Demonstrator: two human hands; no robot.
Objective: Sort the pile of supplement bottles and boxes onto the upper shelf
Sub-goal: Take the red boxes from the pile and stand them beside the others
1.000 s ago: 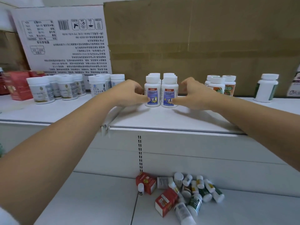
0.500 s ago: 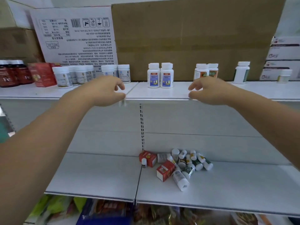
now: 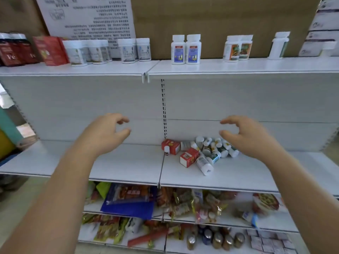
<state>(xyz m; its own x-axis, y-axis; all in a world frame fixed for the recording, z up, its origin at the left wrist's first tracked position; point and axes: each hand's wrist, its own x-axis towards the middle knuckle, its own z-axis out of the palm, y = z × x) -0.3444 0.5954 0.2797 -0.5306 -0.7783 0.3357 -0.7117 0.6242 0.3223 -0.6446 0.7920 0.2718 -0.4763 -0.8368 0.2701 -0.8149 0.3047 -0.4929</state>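
A white store rack fills the view, with brown cardboard [image 3: 211, 24] behind its upper shelf [image 3: 256, 67]. The pile [image 3: 207, 151] lies on the middle shelf [image 3: 119, 165], just right of the seam. It holds two red boxes [image 3: 189, 158] and a jumble of small capped bottles [image 3: 204, 163] on their sides, perhaps a dozen, though blur makes the count unsure.

On the upper shelf stand sorted groups: a blue-label pair [image 3: 185, 50], orange-label bottles [image 3: 238, 49] to its right and a lone bottle [image 3: 278, 46] further right. To the left are white tubs [image 3: 86, 52], a red carton [image 3: 50, 50] and dark bottles [image 3: 12, 50]. The job looks partly done, with the whole pile left to sort.

The right hand [image 3: 245, 138] hovers over the pile's right side, thumb and fingers spread in a loose claw. The left hand [image 3: 102, 132] hangs well left of the pile, likewise loosely curled. Both are empty.
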